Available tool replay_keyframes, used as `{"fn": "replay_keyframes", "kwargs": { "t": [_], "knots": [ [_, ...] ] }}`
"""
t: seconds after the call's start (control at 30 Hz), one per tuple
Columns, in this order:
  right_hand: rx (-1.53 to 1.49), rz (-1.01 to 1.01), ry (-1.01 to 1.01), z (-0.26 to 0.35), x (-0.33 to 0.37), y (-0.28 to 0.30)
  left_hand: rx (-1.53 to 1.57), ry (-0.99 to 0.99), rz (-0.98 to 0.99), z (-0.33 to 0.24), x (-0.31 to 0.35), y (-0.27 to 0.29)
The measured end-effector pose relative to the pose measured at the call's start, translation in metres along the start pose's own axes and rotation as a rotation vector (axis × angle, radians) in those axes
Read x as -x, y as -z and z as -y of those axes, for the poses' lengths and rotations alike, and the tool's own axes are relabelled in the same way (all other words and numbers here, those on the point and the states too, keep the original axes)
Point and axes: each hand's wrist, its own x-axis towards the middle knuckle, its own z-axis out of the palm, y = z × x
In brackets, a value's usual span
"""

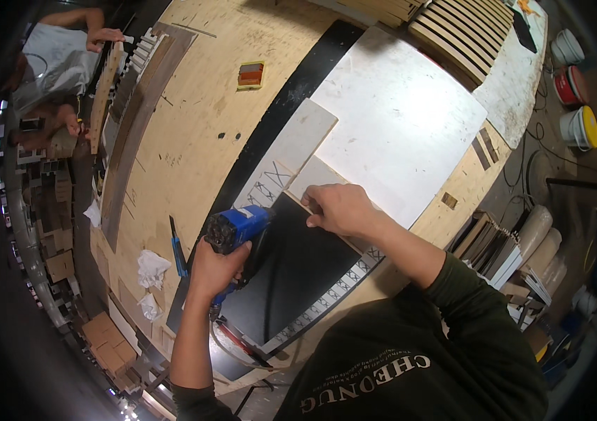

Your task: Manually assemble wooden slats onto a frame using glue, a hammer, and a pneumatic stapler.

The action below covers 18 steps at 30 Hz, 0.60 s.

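The left hand (pixel 218 270) grips a blue power tool (pixel 248 223); at its three o'clock, the right hand (pixel 344 208) curls its fingers at a pale panel (pixel 318 174), grip unclear.

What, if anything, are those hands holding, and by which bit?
The left hand holds a blue gun-shaped tool by its handle. The right hand is at the edge of a pale board; I can't tell whether it grips it.
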Motion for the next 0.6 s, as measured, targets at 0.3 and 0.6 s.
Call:
{"fn": "replay_keyframes", "kwargs": {
  "t": [0.3,0.6],
  "knots": [
    [0.019,0.021,-0.013,-0.0001,-0.0011,0.0001,-0.016,-0.019,0.004,0.0011,-0.0015,0.0016],
    [0.033,0.012,-0.001,0.0023,-0.0009,0.0,-0.1,-0.019,0.008,-0.0085,-0.0018,0.0043]
  ]
}}
